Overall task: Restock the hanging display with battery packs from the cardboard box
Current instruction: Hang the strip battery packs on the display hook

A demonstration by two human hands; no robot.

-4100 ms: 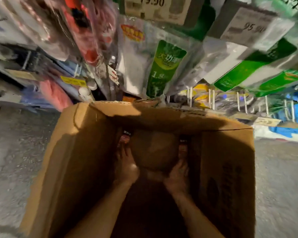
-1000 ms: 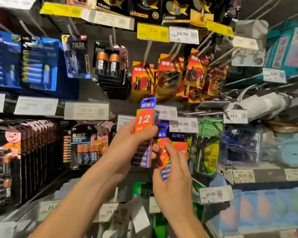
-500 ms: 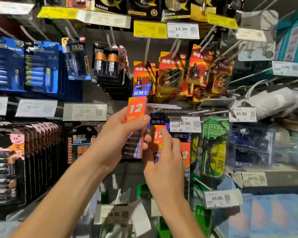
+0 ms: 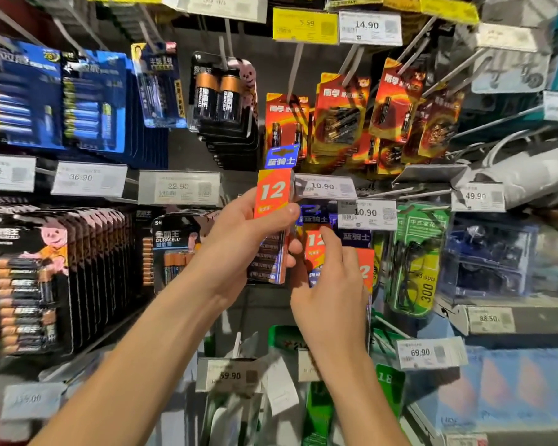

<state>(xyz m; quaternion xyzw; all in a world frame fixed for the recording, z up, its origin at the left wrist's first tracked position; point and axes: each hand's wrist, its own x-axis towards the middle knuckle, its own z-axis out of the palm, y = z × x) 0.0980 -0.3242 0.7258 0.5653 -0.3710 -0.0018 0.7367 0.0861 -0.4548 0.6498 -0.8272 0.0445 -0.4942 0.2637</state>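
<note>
Gripping a battery pack (image 4: pixel 273 194) upright in the left hand (image 4: pixel 239 249), thumb across its orange front. Blue header up top, big white "12" below, rows of dark cells under clear blister. Held just before a price tag (image 4: pixel 324 187), beside matching hung packs (image 4: pixel 314 251). Touching those with the right hand (image 4: pixel 332 300); pinching or merely resting, impossible to tell.

Batt. pack (image 4: pixel 273 191) now up by 10.90 tag (image 4: pixel 324 186)
</note>
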